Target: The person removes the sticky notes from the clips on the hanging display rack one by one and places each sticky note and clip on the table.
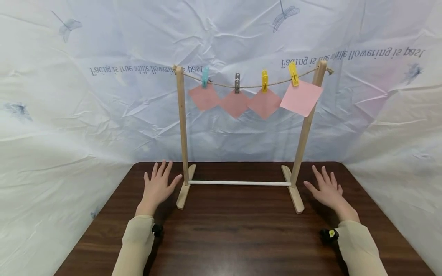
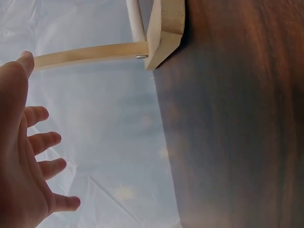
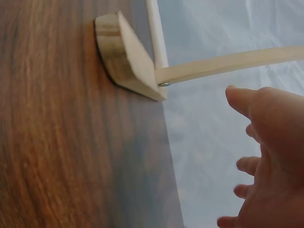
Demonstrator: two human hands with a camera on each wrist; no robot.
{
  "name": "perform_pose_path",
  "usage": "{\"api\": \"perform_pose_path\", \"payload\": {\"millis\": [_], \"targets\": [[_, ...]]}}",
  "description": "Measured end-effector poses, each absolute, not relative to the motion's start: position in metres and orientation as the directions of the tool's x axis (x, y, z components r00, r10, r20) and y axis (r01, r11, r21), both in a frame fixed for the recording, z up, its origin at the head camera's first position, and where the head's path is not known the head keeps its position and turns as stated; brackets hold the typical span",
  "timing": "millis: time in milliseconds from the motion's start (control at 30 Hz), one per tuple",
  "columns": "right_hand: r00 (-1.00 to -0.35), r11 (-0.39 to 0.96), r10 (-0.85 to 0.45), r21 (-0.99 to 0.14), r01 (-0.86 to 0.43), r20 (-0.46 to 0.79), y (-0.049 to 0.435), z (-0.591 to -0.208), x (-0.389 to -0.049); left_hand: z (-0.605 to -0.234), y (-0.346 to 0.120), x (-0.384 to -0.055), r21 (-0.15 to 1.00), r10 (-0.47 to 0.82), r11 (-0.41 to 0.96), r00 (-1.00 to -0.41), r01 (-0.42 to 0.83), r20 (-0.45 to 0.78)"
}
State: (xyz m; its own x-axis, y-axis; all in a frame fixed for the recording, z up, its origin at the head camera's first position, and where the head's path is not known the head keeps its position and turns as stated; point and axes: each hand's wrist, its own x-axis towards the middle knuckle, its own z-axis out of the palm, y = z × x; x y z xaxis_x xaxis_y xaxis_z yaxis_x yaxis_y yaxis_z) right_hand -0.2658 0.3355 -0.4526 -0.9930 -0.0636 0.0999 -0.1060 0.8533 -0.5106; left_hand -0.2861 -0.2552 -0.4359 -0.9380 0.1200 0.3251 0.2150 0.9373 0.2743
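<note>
My left hand (image 1: pixel 157 188) is spread beside the left foot (image 1: pixel 183 199) of a small wooden drying rack, holding nothing. To the right of the rack, my right hand (image 1: pixel 328 191) is also spread and holds nothing. A twine line (image 1: pixel 224 86) sags between the two upright posts. Pink paper squares hang from it: one under a blue clothespin (image 1: pixel 205 76), one under a grey clothespin (image 1: pixel 237 82), and others under a yellow clothespin (image 1: pixel 264 78) and a second yellow clothespin (image 1: pixel 293 74). The rightmost pink paper (image 1: pixel 302 99) sits tilted, partly covering the right post (image 1: pixel 304 134).
A white rod (image 1: pixel 238 183) joins the rack's feet low down. The rack stands at the back of a dark brown wooden table (image 1: pixel 221 234). Behind and on both sides hangs a creased pale cloth (image 1: pixel 138 115) with printed lettering and dragonflies.
</note>
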Motion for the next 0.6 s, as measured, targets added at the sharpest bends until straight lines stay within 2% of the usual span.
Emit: {"api": "perform_pose_path", "payload": {"millis": [267, 467, 600], "targets": [[-0.976, 0.834, -0.125, -0.514, -0.202, 0.179, 0.332, -0.435, -0.264, -0.419, -0.253, -0.282, 0.249, 0.160, 0.925, -0.890, 0.286, 0.428], [-0.971, 0.832, -0.096, -0.517, -0.200, 0.221, 0.327, -0.412, -0.257, -0.395, -0.246, -0.277, 0.276, 0.153, 0.908, -0.863, 0.316, 0.482], [-0.952, 0.816, -0.088, -0.527, -0.237, 0.292, 0.323, -0.395, -0.249, -0.378, -0.237, -0.273, 0.307, 0.144, 0.892, -0.852, 0.332, 0.503]]}}
